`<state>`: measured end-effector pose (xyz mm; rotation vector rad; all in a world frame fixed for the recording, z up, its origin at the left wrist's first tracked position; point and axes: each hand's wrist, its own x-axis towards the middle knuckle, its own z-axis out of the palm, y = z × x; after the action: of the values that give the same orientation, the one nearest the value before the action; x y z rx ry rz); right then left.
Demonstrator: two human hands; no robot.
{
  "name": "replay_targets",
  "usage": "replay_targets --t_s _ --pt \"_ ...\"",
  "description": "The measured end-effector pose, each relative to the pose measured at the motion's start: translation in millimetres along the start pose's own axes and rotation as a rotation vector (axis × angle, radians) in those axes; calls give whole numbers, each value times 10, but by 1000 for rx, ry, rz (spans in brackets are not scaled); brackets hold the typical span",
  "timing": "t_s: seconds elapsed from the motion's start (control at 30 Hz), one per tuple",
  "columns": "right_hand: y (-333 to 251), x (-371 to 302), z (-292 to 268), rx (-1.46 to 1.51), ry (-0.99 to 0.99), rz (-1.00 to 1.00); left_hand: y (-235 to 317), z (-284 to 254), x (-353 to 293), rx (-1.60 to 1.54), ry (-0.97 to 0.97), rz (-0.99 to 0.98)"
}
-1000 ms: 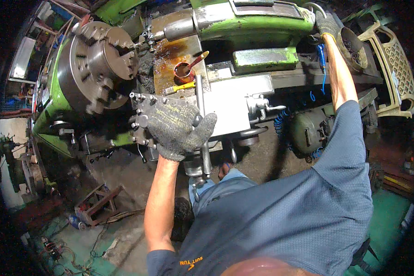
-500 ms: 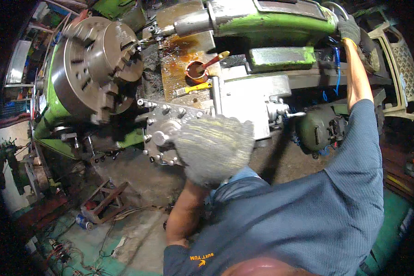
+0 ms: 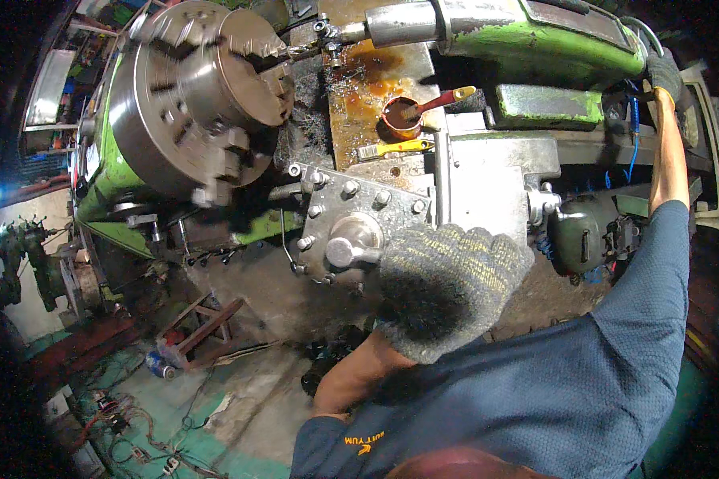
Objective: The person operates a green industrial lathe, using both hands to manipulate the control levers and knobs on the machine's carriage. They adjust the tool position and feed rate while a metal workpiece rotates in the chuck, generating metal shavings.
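My left hand (image 3: pixel 449 289), in a grey-and-yellow knit glove, is curled closed at the lathe's tool post (image 3: pixel 315 235). The tool post's lever (image 3: pixel 366 254) runs from its round hub into the glove; the fingertips are hidden beneath the hand. At the far right, my gloved right hand (image 3: pixel 664 78) is closed on the rim of the tailstock handwheel (image 3: pixel 644 33). A metal shank (image 3: pixel 303 53) reaches from the tailstock quill (image 3: pixel 403 25) toward a round workpiece (image 3: pixel 252 68) in the large chuck (image 3: pixel 164 96). The chuck jaws look smeared, as if turning.
A red pot (image 3: pixel 402 130) of dark liquid holds a red-handled brush (image 3: pixel 449 99). Beside it, a yellow-handled brush (image 3: pixel 395 149) lies on the oily, chip-strewn carriage. A green motor-like casing (image 3: pixel 579 243) stands behind. A small rusty frame (image 3: pixel 208 329) and a can (image 3: pixel 160 365) are on the floor.
The whole view has shifted, so the lathe appears farther right. My left hand stays by the tool post lever, and my right hand stays on the handwheel. The chuck jaws are blurred in both frames.
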<state>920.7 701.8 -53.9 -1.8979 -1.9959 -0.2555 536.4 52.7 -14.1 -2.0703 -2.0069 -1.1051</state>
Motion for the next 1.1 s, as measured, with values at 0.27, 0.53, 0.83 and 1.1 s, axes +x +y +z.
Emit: replay_targets --t_s 0.27,0.53,0.83,1.1 --pt "-206 -66 -50 -18 -16 69 46 14 -14 -9 -26 -6" --pt "-509 -295 -174 -2 87 75 58 71 -31 2 -21 -8" --pt "-145 -238 -95 -43 116 69 0 81 -14 14 -25 27" --pt "-771 -456 -197 -25 228 12 6 90 0 57 -17 3"
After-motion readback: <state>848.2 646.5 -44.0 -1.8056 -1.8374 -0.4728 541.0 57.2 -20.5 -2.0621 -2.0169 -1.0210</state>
